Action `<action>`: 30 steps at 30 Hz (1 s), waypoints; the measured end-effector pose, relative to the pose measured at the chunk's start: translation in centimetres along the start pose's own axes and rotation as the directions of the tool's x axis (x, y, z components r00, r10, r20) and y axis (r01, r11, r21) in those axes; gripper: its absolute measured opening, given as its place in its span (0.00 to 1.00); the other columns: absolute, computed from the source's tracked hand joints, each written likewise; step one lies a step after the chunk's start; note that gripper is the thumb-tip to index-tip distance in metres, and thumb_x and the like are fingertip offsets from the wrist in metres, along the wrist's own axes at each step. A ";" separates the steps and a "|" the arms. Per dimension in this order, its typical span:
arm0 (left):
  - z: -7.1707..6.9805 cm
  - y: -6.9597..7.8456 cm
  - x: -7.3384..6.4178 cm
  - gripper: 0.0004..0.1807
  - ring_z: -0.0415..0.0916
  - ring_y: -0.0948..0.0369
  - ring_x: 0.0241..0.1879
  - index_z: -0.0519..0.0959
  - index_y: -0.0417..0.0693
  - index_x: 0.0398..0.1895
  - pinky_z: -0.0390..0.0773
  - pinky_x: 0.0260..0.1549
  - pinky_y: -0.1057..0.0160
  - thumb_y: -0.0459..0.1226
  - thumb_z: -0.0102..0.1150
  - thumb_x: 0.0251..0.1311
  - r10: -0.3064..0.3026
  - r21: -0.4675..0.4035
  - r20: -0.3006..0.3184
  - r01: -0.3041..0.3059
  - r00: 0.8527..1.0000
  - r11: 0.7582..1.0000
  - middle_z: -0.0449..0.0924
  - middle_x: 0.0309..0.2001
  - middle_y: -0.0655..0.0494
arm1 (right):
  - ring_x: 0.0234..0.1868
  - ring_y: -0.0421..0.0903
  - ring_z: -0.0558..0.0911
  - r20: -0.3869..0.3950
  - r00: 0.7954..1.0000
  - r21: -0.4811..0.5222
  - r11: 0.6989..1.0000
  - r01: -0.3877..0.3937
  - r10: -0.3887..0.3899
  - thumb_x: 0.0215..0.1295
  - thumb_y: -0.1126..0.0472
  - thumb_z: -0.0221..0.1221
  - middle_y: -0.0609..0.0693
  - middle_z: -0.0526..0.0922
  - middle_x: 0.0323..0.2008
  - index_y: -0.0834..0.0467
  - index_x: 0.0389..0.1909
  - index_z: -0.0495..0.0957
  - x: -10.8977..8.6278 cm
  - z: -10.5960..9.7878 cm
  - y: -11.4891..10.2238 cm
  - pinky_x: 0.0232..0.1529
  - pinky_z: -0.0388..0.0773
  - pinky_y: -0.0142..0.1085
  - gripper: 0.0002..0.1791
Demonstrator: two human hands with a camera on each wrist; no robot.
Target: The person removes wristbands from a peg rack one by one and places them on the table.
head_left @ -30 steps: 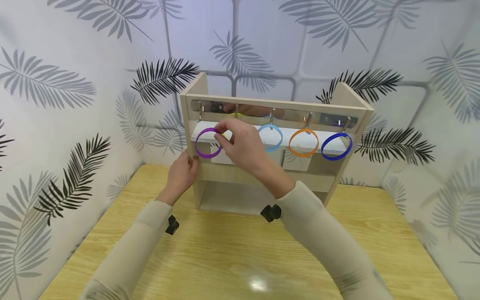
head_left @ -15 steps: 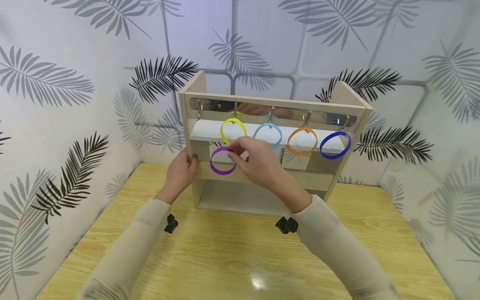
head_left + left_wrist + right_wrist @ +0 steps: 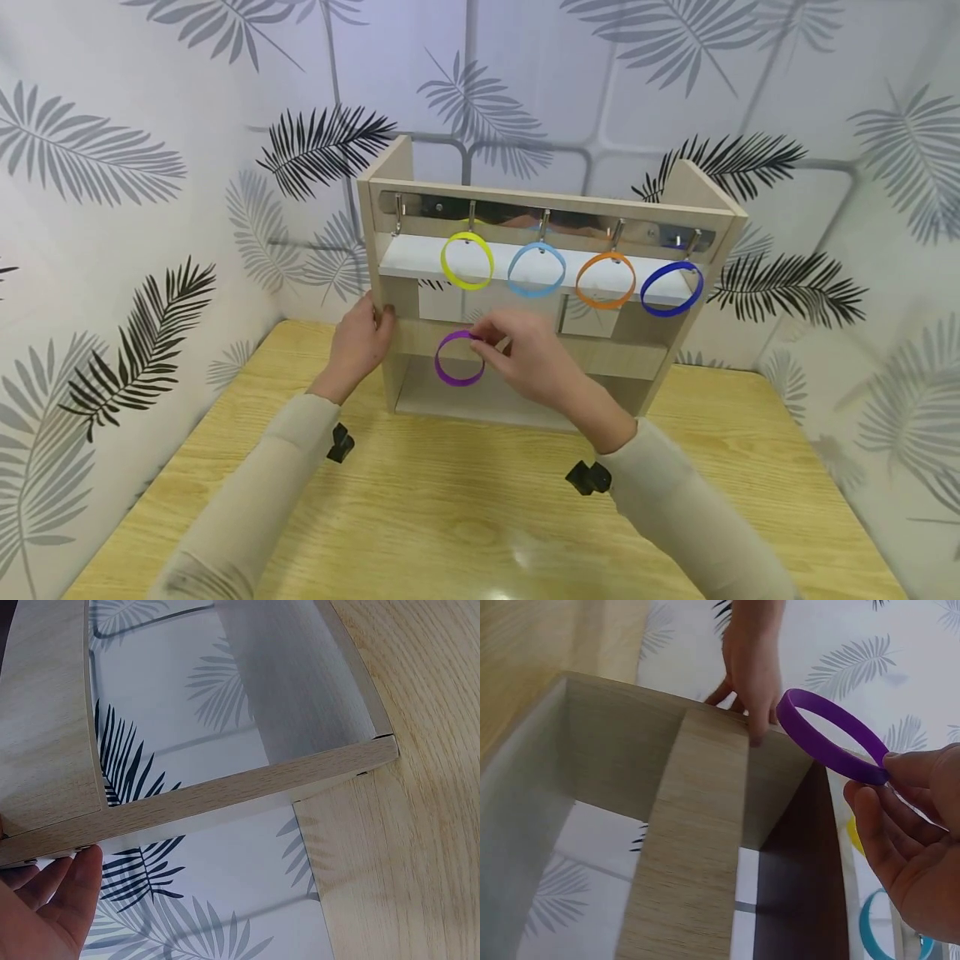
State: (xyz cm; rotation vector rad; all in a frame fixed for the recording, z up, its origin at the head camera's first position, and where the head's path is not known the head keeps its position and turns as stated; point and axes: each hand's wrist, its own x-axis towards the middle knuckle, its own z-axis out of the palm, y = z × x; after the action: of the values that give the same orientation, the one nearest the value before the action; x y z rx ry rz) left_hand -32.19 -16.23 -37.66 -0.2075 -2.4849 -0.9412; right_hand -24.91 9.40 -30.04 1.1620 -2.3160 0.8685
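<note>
A pale wooden rack [image 3: 637, 360] stands on the table with a metal strip of hooks along its upper front. My left hand [image 3: 356, 337] grips the rack's left side panel, thumb on the front edge. In front of the lower opening, my right hand [image 3: 532, 358] pinches a purple silicone wristband [image 3: 817, 746] at its rim between thumb and fingertips. The band hangs apart from the hooks. The leftmost hook [image 3: 398, 215] carries nothing. A yellow wristband [image 3: 472, 287], a light blue one [image 3: 534, 294], an orange one [image 3: 606, 307] and a dark blue one [image 3: 666, 313] hang from the others.
The rack has a white upper shelf [image 3: 412, 254]. The wood-grain table [image 3: 420, 508] spreads before it. Leaf-patterned walls [image 3: 525, 100] stand close behind and at both sides. A black camera mount [image 3: 588, 477] sits on the right wrist.
My right hand has drawn the purple wristband away from the leftmost hook area, down and to the right, uncovering the yellow wristband. The left hand keeps its grip on the rack.
</note>
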 end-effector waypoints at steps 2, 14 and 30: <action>0.0 0.0 0.0 0.24 0.79 0.43 0.40 0.69 0.34 0.57 0.77 0.35 0.45 0.44 0.39 0.69 0.000 -0.003 0.002 0.000 1.000 1.000 0.78 0.45 0.36 | 0.30 0.37 0.79 0.027 0.999 -0.001 1.000 -0.019 0.019 0.60 0.67 0.63 0.46 0.82 0.29 0.59 0.33 0.81 -0.5 0.4 0.1 0.28 0.75 0.27 0.02; -0.1 0.0 0.0 0.24 0.79 0.43 0.41 0.67 0.34 0.59 0.77 0.35 0.45 0.44 0.39 0.70 -0.005 -0.008 0.012 0.005 1.000 1.000 0.77 0.47 0.36 | 0.30 0.37 0.78 0.134 0.984 -0.052 0.992 -0.112 0.118 0.61 0.64 0.62 0.44 0.80 0.29 0.57 0.33 0.79 -3.0 2.8 0.7 0.30 0.74 0.27 0.02; -0.1 0.2 -0.2 0.24 0.79 0.43 0.39 0.67 0.34 0.59 0.78 0.34 0.45 0.44 0.39 0.70 0.008 -0.017 0.004 -0.008 1.000 1.000 0.77 0.46 0.36 | 0.29 0.37 0.80 0.157 0.969 0.015 0.981 -0.194 0.189 0.62 0.64 0.61 0.46 0.82 0.31 0.59 0.35 0.80 -4.7 4.6 2.0 0.28 0.75 0.26 0.02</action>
State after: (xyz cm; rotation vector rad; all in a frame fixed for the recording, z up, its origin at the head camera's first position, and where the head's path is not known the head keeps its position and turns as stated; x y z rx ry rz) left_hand -31.94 -16.15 -37.57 -0.2252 -2.4782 -0.9599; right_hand -24.21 9.83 -36.91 1.0649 -2.5845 0.9123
